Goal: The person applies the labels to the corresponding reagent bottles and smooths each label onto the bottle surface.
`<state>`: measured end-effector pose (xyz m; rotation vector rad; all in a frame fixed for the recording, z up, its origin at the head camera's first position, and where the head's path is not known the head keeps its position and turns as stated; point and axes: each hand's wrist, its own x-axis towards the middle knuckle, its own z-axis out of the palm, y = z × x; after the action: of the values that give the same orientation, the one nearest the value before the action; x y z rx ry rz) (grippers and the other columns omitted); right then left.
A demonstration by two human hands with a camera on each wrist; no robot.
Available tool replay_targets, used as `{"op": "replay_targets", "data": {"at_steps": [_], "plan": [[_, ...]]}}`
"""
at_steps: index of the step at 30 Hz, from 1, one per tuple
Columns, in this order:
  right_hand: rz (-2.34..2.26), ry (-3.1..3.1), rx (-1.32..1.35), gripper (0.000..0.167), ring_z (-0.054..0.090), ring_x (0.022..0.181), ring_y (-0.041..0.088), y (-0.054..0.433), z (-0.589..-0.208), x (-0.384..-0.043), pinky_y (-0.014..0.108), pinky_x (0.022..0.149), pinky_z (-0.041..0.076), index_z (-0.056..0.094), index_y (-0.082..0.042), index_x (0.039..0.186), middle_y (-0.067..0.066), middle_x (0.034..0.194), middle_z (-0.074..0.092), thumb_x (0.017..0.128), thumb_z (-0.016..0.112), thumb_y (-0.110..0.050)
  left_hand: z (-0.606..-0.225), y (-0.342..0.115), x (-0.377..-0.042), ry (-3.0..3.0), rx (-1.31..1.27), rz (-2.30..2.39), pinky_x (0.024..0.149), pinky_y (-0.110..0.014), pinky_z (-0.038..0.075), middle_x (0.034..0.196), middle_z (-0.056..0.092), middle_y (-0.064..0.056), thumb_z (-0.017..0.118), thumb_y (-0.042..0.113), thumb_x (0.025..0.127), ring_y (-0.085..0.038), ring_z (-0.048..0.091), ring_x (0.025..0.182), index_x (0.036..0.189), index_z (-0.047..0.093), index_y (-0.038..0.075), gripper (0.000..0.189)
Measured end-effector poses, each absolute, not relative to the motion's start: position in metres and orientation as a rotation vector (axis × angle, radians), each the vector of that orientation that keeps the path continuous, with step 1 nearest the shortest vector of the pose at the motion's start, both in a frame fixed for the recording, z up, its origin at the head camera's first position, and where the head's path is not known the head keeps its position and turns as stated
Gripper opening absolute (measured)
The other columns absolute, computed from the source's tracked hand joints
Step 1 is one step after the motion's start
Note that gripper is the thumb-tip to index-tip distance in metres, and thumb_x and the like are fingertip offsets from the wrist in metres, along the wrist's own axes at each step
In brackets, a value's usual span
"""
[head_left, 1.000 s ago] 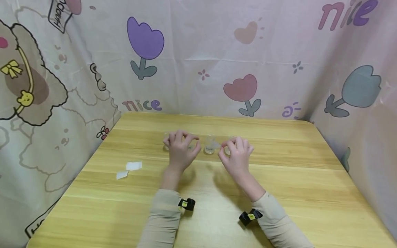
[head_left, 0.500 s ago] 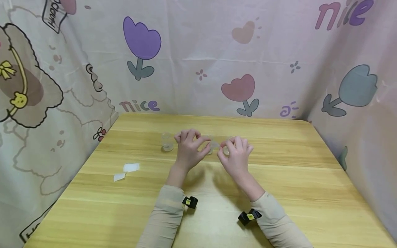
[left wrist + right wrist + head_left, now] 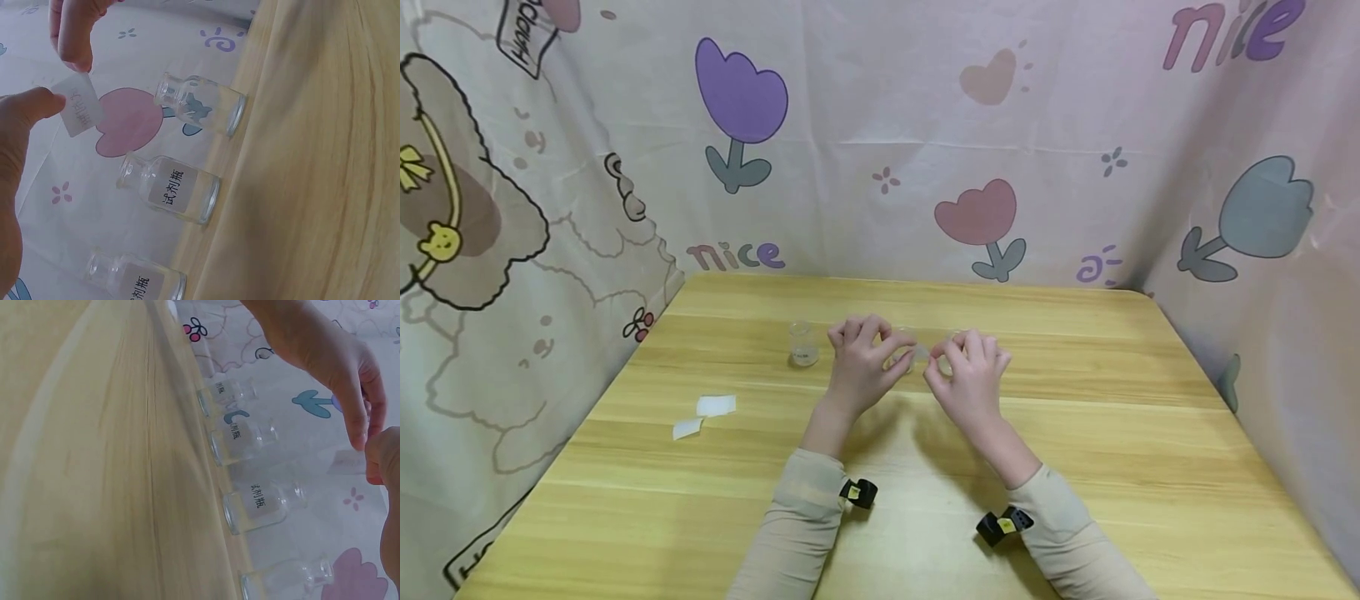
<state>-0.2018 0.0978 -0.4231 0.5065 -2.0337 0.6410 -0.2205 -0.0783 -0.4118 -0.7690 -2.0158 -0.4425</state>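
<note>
Between my hands, in front of the row of bottles, is a small translucent label [image 3: 80, 114] with faint print. My right hand [image 3: 972, 371] pinches it from the right by one edge. From the other side my left hand [image 3: 861, 367] holds its edge, thumb tip [image 3: 55, 102] against it in the left wrist view. Behind stand small clear glass reagent bottles in a row. A bottle [image 3: 172, 189] in the middle bears a label with dark characters, while the rightmost bottle [image 3: 215, 106] has bare glass. In the head view my hands partly hide the bottles.
The leftmost labelled bottle [image 3: 802, 346] stands upright left of my left hand. Two white paper pieces [image 3: 716, 406] lie on the left of the wooden table [image 3: 1075, 467]. A printed curtain [image 3: 865, 100] rises behind the table's back edge.
My left hand has moved right, up to the label and the right hand, uncovering the leftmost bottle. My right hand stays nearly where it was.
</note>
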Motion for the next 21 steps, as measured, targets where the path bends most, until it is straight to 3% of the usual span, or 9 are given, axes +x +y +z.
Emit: {"op": "replay_targets", "data": {"at_steps": [13,21], "plan": [[0.692,-2.022,0.568,0.005,0.039,0.082,0.029,0.1,-0.425,-0.206,0.047,0.073,0.024,0.066,-0.01,0.075,0.007,0.083,0.05,0.072,0.07,-0.007,-0.415,-0.079,-0.22,-2.002,-0.775,-0.422,0.081,-0.046,0.021,0.088,0.049,0.0,0.082,0.023,0.078,-0.023,0.036,0.088,0.082,0.07,0.022,0.012],[0.997,-2.011,0.641,0.007,0.038,0.084,0.028,0.112,-0.426,-0.215,0.04,0.081,0.023,0.068,-0.007,0.079,0.01,0.082,0.049,0.072,0.071,-0.004,-0.417,-0.081,-0.221,-1.985,-0.781,-0.453,0.081,-0.046,0.022,0.088,0.049,0.0,0.081,0.027,0.077,-0.023,0.036,0.09,0.081,0.073,0.021,0.011]]}}
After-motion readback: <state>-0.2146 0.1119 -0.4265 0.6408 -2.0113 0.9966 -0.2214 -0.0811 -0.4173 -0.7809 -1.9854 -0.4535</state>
